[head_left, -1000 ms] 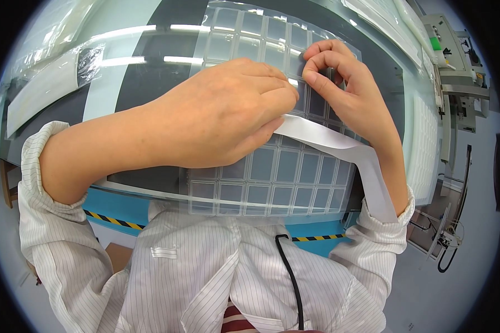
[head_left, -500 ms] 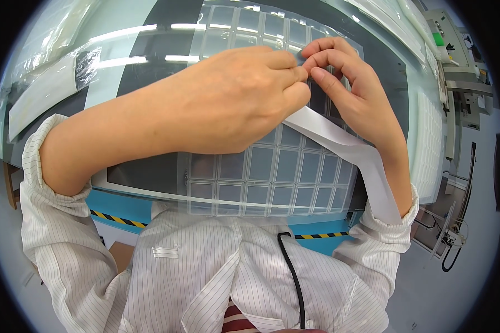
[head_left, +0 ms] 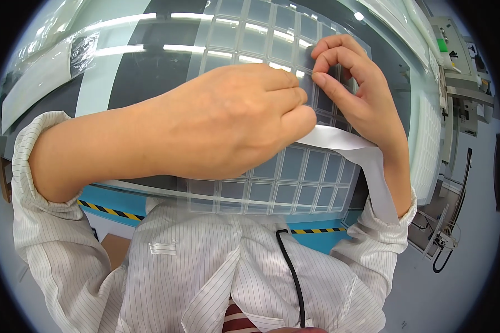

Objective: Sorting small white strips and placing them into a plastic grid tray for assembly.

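Observation:
My left hand [head_left: 244,119] reaches across a clear sheet of rectangular cells [head_left: 283,191], back of the hand up and fingers curled closed. A glossy white strip [head_left: 339,137] comes out from beneath its thumb, so it appears gripped there, though the fingertips are hidden. The strip bends by my right wrist and hangs down along the inside of the forearm to the cuff. My right hand [head_left: 355,83] is just right of the left, over the far part of the sheet. Its thumb and index fingertips are pinched together; what lies between them is too small to make out.
Dark and pale bands run under the glass tabletop [head_left: 97,83]. At the left lies a white piece in clear film [head_left: 39,91]. Clear plastic sheets [head_left: 425,127] line the right edge, with grey equipment [head_left: 458,61] beyond. A black cord [head_left: 290,272] hangs down my front.
My left hand has moved nearer to me, bringing the strip's end along. My right hand has shifted slightly right, and a gap has opened between the two hands' fingertips.

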A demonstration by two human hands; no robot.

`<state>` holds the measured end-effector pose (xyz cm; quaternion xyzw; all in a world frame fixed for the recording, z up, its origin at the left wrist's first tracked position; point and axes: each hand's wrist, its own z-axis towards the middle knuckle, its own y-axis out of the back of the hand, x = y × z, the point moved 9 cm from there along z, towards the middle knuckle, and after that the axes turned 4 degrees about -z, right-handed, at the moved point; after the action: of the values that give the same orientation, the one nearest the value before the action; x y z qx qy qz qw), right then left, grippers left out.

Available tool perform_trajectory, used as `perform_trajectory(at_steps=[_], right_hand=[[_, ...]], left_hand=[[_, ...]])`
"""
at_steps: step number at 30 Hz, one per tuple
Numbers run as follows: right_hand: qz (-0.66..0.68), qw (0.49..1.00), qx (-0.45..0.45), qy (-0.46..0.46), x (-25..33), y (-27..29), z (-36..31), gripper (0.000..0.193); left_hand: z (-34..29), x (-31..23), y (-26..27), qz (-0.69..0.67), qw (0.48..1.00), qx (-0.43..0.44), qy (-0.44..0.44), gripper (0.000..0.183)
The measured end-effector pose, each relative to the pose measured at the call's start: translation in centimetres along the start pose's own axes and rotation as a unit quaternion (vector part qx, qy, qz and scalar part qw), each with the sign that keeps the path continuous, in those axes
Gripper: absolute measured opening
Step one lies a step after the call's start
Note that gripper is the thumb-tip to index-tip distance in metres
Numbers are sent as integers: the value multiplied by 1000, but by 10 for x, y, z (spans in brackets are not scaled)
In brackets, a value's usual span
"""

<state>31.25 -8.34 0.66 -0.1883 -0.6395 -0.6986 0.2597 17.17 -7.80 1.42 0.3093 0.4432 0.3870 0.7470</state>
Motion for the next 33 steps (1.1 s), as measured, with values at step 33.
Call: perform_trajectory(at_steps=[33], right_hand=[[-111, 993, -40, 31, 17, 2, -3, 17]], left_hand=[[0, 7, -8, -9, 1000, 18, 10, 19]])
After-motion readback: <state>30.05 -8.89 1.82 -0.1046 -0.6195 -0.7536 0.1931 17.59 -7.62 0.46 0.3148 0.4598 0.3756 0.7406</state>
